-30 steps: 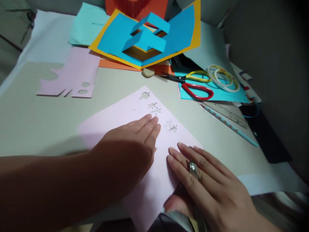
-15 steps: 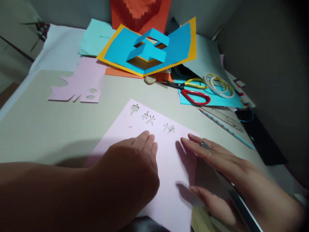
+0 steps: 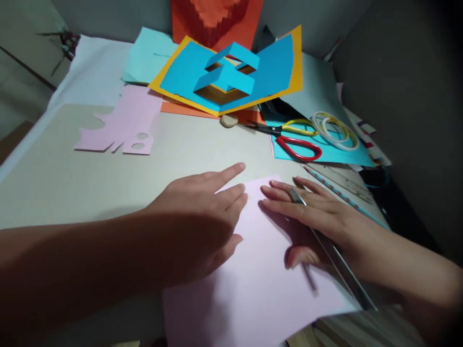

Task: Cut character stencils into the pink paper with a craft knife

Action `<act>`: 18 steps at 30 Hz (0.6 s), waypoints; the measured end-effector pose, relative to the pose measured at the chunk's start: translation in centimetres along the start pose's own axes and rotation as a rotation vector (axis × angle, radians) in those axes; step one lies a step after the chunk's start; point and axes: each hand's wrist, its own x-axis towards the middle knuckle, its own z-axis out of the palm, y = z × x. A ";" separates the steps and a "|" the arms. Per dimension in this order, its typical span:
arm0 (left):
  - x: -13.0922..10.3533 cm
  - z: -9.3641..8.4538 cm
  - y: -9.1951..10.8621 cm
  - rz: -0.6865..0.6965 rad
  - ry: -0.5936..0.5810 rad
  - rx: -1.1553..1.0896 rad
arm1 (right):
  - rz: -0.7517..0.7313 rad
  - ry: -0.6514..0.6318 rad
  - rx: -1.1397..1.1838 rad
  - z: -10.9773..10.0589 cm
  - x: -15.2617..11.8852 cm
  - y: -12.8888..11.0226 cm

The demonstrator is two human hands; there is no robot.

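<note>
A pink sheet of paper lies in front of me at an angle, its top edge partly under my fingers. My left hand rests on its upper left part, fingers spread and holding nothing. On the upper right my right hand lies with fingers stretched out. A slim metal craft knife is held slanting between its fingers, its tip by the knuckles and its handle running down right. The cut-out characters on the sheet are mostly hidden by my hands.
Behind lie a blue-and-yellow pop-up card, an orange card and a cut pink scrap. Black scissors, tape rolls, an eraser, a blue pencil and a clear ruler lie to the right.
The pink sheet has been turned and shifted, so its cut-out characters went from plain view to mostly covered. Both hands moved up along it, and my left fingers spread apart.
</note>
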 end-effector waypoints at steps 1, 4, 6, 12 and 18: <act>0.0 0.3 -0.1 -0.019 -0.011 -0.007 | 0.012 0.036 0.048 -0.2 -0.1 0.1; -0.1 1.0 -0.1 -0.063 -0.041 -0.028 | 0.230 0.270 0.317 -0.3 -0.2 -0.9; 0.0 1.2 -0.2 -0.081 -0.062 -0.038 | 0.444 0.396 0.538 -0.4 0.1 -2.1; 0.2 2.4 -0.5 -0.064 0.043 -0.028 | 0.624 0.343 0.856 -0.1 3.9 -4.5; 0.2 3.6 -0.7 -0.028 0.192 -0.016 | 0.594 0.476 0.898 1.8 5.3 -4.0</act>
